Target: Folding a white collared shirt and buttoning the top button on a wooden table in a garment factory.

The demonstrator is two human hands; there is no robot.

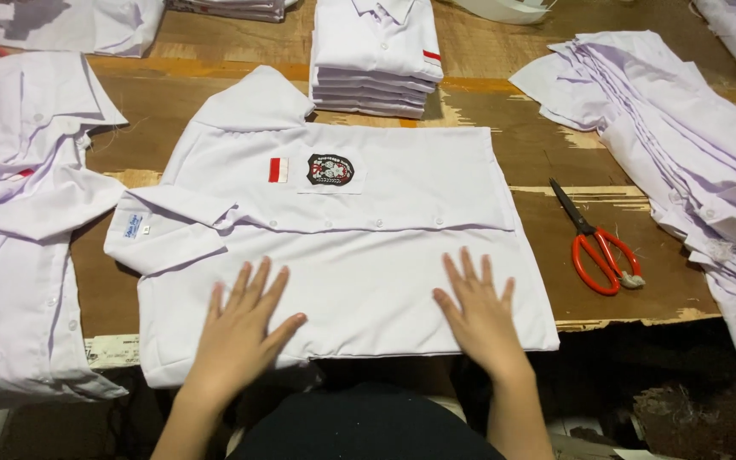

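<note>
1. An unfolded white shirt (pixel 19 230) lay left of the badge shirt.
2. The badge shirt (pixel 342 230) lay mid-bench (pixel 547 145), both hands flat on it.
3. Left hand (pixel 244 328) and right hand (pixel 479 311) were spread, grasping nothing.
4. Red scissors (pixel 594 243) lay right of it.
5. Stacked shirts (pixel 692 153) lay farther right.

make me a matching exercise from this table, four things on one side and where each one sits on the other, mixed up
Things:
1. scissors
2. folded shirt stack
3. left hand
4. loose shirt pile

Places:
A. flat on the lower left of the spread white shirt
B. far right of the wooden table, fanned out
C. on bare wood just right of the spread shirt
D. behind the spread shirt, at the table's far edge

Pairs: 1-C, 2-D, 3-A, 4-B
</note>
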